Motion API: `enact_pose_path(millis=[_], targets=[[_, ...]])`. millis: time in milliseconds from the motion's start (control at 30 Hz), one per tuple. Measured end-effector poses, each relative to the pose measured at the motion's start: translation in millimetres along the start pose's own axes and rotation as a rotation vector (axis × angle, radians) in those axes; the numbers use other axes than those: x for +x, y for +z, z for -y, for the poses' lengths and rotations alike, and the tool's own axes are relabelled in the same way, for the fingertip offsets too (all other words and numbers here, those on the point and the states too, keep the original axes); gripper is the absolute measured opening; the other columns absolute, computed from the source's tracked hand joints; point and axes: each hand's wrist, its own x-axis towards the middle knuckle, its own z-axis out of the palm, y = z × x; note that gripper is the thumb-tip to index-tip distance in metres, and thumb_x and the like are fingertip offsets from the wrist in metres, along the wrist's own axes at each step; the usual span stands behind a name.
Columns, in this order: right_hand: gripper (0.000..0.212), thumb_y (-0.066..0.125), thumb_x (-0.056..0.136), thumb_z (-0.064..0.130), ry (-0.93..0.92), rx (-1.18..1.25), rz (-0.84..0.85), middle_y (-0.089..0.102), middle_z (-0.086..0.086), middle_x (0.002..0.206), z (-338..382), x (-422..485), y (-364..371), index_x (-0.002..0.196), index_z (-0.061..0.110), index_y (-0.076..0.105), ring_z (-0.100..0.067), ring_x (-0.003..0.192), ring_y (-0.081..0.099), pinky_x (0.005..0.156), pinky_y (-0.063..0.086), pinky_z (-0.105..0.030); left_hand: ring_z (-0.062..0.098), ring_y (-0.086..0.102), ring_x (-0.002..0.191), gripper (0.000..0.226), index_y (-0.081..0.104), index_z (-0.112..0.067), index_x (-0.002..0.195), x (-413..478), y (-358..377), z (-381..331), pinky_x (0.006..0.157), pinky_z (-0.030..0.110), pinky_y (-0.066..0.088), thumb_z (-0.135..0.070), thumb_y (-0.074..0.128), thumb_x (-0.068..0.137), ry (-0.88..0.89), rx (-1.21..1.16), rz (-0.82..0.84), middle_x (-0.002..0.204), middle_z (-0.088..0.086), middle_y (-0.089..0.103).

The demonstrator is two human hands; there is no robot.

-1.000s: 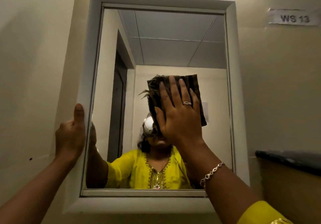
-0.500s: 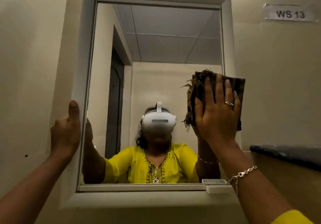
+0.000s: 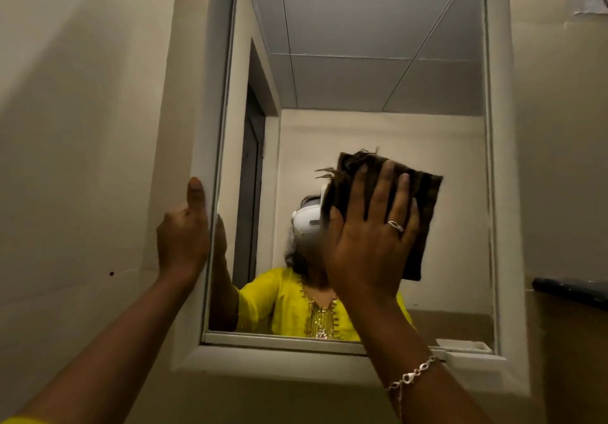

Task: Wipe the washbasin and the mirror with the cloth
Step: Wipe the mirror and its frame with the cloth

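Straight ahead of me hangs the mirror, set in a pale frame on a beige wall. At the frame's left edge, my left hand grips the rim, thumb pointing up, fingers curled behind it. Right of that, near the middle of the glass, my right hand lies flat and spread, pressing a dark brown cloth against the mirror; I am pinning the cloth rather than clenching it. The cloth looks soft, light and limp, with a frayed top edge, so a broad palm suits it best. The washbasin is out of view. Farther right, a dark tabletop juts from the wall.
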Motion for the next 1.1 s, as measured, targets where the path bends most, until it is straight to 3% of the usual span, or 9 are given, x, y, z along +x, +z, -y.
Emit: enact_pose_path(millis=[267,500,633,767,933,1100], targets=[[0.061,0.030,0.091,0.040,-0.151,0.071,0.052,0.025,-0.019,0.151,75,-8,11,0.145,0.012,0.028,-0.038,0.139,0.020,0.111,0.012,-0.048,0.020,0.035,0.048,0.059,0.034,-0.012,0.050,-1,-3,-4,0.050,0.026,0.025,-0.049,0.016,0.094,-0.029,-0.042,0.012,0.051,0.006,0.035],[0.060,0.023,0.091,0.038,-0.311,0.108,0.098,0.022,-0.018,0.152,110,-8,13,0.145,0.011,0.025,-0.036,0.141,0.017,0.112,0.011,-0.047,0.018,0.036,0.043,0.065,0.035,-0.012,0.046,-3,-4,-8,0.045,0.025,0.025,-0.045,0.009,0.095,-0.059,-0.130,0.012,0.047,0.005,0.038],[0.060,0.022,0.092,0.039,-0.534,0.099,0.137,0.019,-0.017,0.154,97,-7,16,0.146,0.012,0.023,-0.035,0.142,0.013,0.112,0.010,-0.048,0.021,0.048,0.052,0.067,0.045,-0.009,0.055,-1,-4,-3,0.054,0.026,0.036,-0.046,0.006,0.095,-0.064,-0.186,0.041,0.056,0.007,0.050],[0.059,0.029,0.092,0.042,-0.709,0.072,0.135,0.021,-0.015,0.153,70,-6,13,0.145,0.014,0.027,-0.032,0.142,0.016,0.113,0.012,-0.047,0.019,0.047,0.054,0.063,0.043,-0.012,0.056,-4,-5,-7,0.056,0.025,0.036,-0.046,0.006,0.095,-0.085,-0.182,0.021,0.058,0.007,0.049],[0.057,0.035,0.093,0.041,-0.715,0.062,0.117,0.026,-0.012,0.152,27,-7,3,0.144,0.016,0.031,-0.030,0.141,0.021,0.113,0.014,-0.046,0.016,0.029,0.048,0.058,0.029,-0.014,0.052,-9,-6,-15,0.050,0.026,0.021,-0.044,0.007,0.096,-0.063,-0.100,-0.021,0.051,0.007,0.031],[0.055,0.034,0.093,0.039,-0.653,0.026,0.094,0.028,-0.012,0.151,-28,-5,-8,0.143,0.017,0.033,-0.031,0.140,0.024,0.111,0.018,-0.046,0.019,0.037,0.051,0.062,0.035,-0.010,0.053,-6,-5,-10,0.052,0.025,0.026,-0.045,0.008,0.096,-0.058,-0.051,-0.023,0.054,0.009,0.037]])
